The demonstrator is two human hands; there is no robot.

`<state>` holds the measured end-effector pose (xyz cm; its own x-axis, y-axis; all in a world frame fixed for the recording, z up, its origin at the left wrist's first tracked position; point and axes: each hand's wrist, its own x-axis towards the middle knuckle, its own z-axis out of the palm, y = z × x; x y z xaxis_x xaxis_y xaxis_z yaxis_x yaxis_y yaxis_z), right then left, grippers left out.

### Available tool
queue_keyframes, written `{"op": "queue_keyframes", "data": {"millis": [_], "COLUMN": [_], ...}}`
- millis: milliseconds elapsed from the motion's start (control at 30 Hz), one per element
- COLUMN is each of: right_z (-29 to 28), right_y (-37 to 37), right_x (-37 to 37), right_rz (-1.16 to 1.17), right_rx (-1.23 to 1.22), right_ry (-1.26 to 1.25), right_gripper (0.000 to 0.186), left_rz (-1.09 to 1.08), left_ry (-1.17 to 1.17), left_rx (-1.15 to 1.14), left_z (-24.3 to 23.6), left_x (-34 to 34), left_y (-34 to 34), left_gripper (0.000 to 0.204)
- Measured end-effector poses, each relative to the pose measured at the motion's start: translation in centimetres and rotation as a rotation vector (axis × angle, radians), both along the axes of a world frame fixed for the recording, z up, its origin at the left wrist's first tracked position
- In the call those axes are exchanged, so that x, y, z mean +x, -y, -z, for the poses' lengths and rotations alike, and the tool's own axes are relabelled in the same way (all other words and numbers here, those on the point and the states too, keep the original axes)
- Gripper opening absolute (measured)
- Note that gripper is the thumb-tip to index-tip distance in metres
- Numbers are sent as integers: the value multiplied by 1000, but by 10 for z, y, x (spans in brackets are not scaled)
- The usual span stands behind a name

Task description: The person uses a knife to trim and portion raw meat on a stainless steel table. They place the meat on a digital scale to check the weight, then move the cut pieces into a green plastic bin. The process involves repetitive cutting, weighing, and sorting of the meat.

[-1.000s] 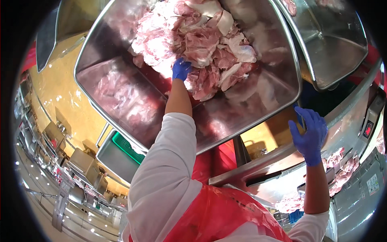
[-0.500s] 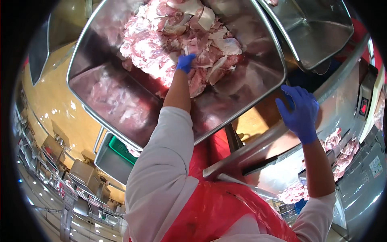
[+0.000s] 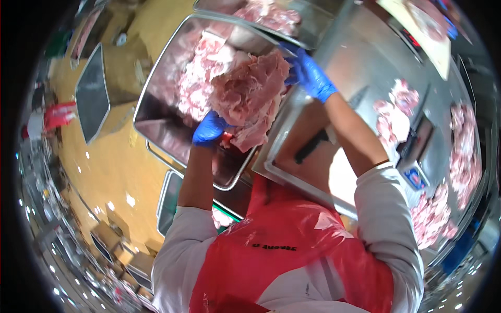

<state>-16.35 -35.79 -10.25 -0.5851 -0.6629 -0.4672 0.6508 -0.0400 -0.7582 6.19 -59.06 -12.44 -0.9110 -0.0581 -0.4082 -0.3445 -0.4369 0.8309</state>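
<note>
A large clump of raw pinkish meat (image 3: 250, 88) is up between my two blue-gloved hands, over the near right part of a deep metal tub (image 3: 156, 112). My left hand (image 3: 210, 129) grips its lower left edge, with the fingers partly hidden beneath. Against the upper right edge of the clump, near the tub's right rim, my right hand (image 3: 312, 77) holds the other side; some of its fingers are in shade. More raw meat (image 3: 194, 86) lies in the tub behind and left of the clump.
A metal table (image 3: 355, 68) on the right bears a black-handled knife (image 3: 311, 147), several meat pieces (image 3: 397, 112) and a white board (image 3: 441, 55). Another metal tub with meat (image 3: 269, 15) stands beyond. Another person's blue-gloved hand (image 3: 451, 28) shows at the upper right.
The view has turned toward the table. A big clump of meat is lifted out of the pile. My right hand has come from beside the table edge to the meat.
</note>
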Motion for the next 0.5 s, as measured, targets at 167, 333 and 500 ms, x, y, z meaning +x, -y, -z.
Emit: {"op": "queue_keyframes", "data": {"millis": [167,333,500], "right_z": [-45,-136,-93], "right_y": [-151,-356,-532], "right_x": [72,110,93], "right_rz": [132,462,898], "right_rx": [-304,135,269], "right_ry": [-406,-789,-812], "right_gripper": [52,48,48], "left_rz": [454,670,833], "left_ry": [-122,-217,-389], "left_rx": [-532,-121,-493], "left_z": [-75,-118,-142], "left_x": [-62,-139,-232], "left_y": [-125,-337,-545], "left_gripper": [39,26,37]}}
